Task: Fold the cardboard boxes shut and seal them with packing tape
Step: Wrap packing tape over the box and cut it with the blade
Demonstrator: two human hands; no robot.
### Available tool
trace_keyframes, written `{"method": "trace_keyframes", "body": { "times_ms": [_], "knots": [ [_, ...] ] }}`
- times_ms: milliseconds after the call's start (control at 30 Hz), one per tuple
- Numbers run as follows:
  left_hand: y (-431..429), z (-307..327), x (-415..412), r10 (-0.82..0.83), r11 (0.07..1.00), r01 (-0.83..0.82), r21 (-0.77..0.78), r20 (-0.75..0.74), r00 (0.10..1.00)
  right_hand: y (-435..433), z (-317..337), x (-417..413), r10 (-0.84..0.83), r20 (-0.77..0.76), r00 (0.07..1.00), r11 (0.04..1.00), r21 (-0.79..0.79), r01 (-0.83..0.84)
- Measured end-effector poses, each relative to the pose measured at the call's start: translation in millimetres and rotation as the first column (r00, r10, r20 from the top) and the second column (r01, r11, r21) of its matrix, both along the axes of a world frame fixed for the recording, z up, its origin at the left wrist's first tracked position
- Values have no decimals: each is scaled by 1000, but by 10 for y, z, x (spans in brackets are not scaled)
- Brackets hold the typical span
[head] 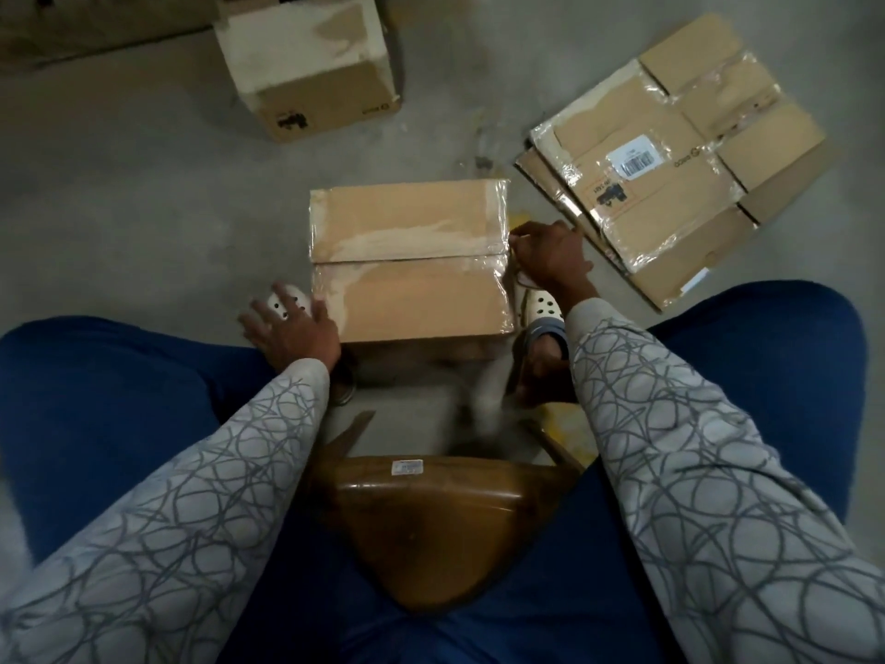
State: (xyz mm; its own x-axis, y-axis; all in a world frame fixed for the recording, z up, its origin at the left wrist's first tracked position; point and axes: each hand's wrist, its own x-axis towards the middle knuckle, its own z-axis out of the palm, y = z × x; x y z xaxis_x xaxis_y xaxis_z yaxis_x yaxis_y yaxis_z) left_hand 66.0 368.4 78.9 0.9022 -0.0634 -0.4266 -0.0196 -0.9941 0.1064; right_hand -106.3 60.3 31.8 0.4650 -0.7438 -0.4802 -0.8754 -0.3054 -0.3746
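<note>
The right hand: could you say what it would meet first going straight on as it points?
The box, at once: the right hand, fingers curled and seemingly pinching tape, sits at its right edge by the seam.

We saw the closed cardboard box (pixel 412 261) on the floor (pixel 143 184) between our feet, clear packing tape (pixel 500 208) running over its centre seam. Our right hand (pixel 550 256) pinched the tape at the seam's right end with curled fingers (pixel 519 232). Our left hand (pixel 292 328) lay spread, fingers straight, beside the box's near left corner. Flattened boxes (pixel 670 174) lay stacked to the right.
</note>
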Motion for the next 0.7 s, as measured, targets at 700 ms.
{"method": "trace_keyframes", "body": {
  "times_ms": [700],
  "knots": [
    [-1557, -181, -1014, -908, 409, 902, -140, 39, 417, 134, -49, -223, -97, 337, 937, 985, -104, 139]
  ]
}}
